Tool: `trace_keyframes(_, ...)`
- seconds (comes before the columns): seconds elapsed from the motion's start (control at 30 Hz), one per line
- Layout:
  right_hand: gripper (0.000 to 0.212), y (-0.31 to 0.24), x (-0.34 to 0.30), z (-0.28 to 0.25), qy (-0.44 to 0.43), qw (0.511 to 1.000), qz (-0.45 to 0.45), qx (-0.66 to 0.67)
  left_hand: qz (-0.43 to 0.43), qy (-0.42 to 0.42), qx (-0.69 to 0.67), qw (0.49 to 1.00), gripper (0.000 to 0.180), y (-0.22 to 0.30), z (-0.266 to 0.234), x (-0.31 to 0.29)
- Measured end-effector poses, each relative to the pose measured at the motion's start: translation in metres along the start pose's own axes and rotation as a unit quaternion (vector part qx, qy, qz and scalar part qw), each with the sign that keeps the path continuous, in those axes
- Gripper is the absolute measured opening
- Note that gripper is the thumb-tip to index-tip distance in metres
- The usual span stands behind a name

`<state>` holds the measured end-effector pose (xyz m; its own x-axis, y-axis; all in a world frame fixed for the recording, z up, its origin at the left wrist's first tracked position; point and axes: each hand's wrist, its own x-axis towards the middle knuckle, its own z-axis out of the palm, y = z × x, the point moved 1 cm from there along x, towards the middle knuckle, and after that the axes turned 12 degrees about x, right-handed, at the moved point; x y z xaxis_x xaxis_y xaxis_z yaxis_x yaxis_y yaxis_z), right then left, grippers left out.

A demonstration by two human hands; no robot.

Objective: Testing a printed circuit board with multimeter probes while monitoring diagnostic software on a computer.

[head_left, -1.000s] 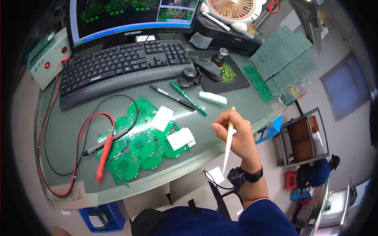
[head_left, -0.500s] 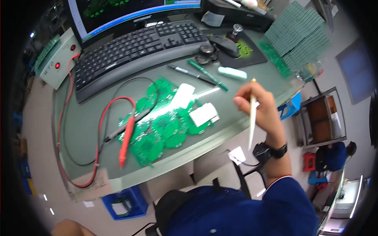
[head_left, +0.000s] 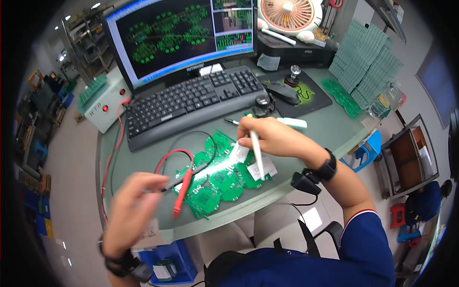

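My right hand is closed around a slim, tapered white stick that points down toward me. Its fingertips are beside a white paper slip; whether they touch it I cannot tell. A second white slip lies by the stick's lower end. Both slips rest on a panel of joined round green circuit boards. My left hand, blurred, has its thumb and forefinger apart near the black test probe. Beside that, the red test probe lies across the panel's left part.
Behind the boards are a black keyboard, a monitor and a mouse. The probe leads run toward a grey box at left. Green boards and a clear bottle stand right. A blue bin sits below the table edge.
My right hand has moved left over the boards with the white stick. My left hand has come up beside the probes. The view has shifted, showing more of the monitor and a fan.
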<state>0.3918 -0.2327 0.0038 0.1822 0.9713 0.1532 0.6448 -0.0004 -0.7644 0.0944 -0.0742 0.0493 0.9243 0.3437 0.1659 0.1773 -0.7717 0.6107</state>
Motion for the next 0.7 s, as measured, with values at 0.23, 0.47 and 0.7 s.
trace_keyframes(0.23,0.019,0.023,0.067,0.04,-0.039,0.994,0.039,-0.091,0.022,0.013,0.381,0.924,0.049,-0.031,0.072,0.002)
trace_keyframes(0.47,0.023,0.034,0.073,0.03,0.01,0.995,0.065,0.076,0.015,0.029,0.338,0.941,0.032,-0.035,0.075,0.005)
trace_keyframes(0.7,0.019,0.032,0.03,0.02,0.036,0.97,0.081,0.228,0.035,0.048,0.43,0.901,0.023,-0.051,0.055,-0.006)
